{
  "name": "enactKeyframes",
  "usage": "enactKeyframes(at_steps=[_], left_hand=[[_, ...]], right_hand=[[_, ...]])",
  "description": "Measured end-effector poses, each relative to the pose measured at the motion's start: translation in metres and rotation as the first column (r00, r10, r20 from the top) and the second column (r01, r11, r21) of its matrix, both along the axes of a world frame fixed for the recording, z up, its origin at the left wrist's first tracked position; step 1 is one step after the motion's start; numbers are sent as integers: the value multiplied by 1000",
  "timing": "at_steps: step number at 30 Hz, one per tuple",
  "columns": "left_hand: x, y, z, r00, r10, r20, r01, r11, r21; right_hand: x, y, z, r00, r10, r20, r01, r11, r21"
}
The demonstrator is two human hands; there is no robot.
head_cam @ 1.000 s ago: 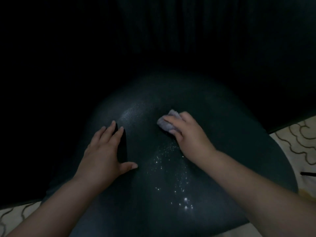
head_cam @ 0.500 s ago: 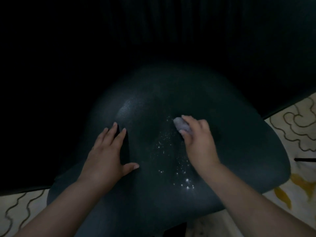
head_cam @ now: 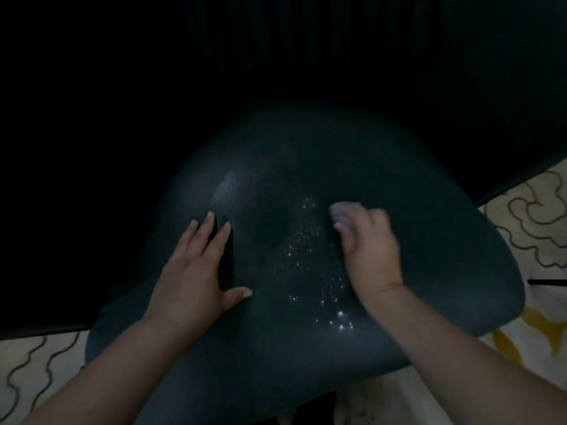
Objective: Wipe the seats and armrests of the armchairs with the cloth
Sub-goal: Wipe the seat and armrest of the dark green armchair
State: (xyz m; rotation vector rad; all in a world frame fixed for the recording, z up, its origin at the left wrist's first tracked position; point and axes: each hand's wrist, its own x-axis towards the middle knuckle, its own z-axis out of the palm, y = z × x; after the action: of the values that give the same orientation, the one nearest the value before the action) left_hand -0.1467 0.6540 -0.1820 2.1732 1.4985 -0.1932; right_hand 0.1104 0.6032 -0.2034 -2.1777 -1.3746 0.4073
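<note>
A dark, rounded seat [head_cam: 429,240] fills the middle of the head view, its far edge lost in shadow toward 12 o'clock. The left hand [head_cam: 196,271] is laid flat on the cushion at about 9 o'clock from the seat's centre, the fingers straight and slightly spread, the thumb stretched out toward 3 o'clock. Nothing is held by it; it appears to be placed there as a brace, so that weight can be leaned on the cushion and the chair kept from shifting while the other hand works.

The right hand [head_cam: 371,250] is blurred, which suggests a stroke in progress. Its fingers are curled down over a small pale cloth [head_cam: 339,210], which is bunched up and pressed against the seat surface just past the centre, toward 1 o'clock. Only the far edge of the cloth shows beyond the fingertips; how much is tucked under the palm cannot be told. A wad held this tightly is probably chosen so that pressure can be put through the fingertips.

A scatter of bright droplets [head_cam: 322,271] lies between the two hands, running from the cloth toward 6 o'clock; that patch is judged not yet wiped. A pale patterned floor [head_cam: 534,216] is seen at 3 o'clock and at 8 o'clock. No armrest can be made out in the darkness.
</note>
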Motion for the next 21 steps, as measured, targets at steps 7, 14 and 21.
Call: enactKeyframes(at_steps=[7, 14, 21], left_hand=[[-4, 1, -5, 1000, -21, 15, 21, 999, 41], [-2, -7, -11, 1000, 1, -12, 0, 997, 80], [2, -11, -7, 1000, 20, 15, -21, 998, 59]], right_hand=[[17, 46, 1, 998, -20, 61, 16, 997, 76], [-23, 41, -3, 865, 501, 30, -502, 865, 3], [11, 66, -5, 979, 179, 96, -176, 984, -41]])
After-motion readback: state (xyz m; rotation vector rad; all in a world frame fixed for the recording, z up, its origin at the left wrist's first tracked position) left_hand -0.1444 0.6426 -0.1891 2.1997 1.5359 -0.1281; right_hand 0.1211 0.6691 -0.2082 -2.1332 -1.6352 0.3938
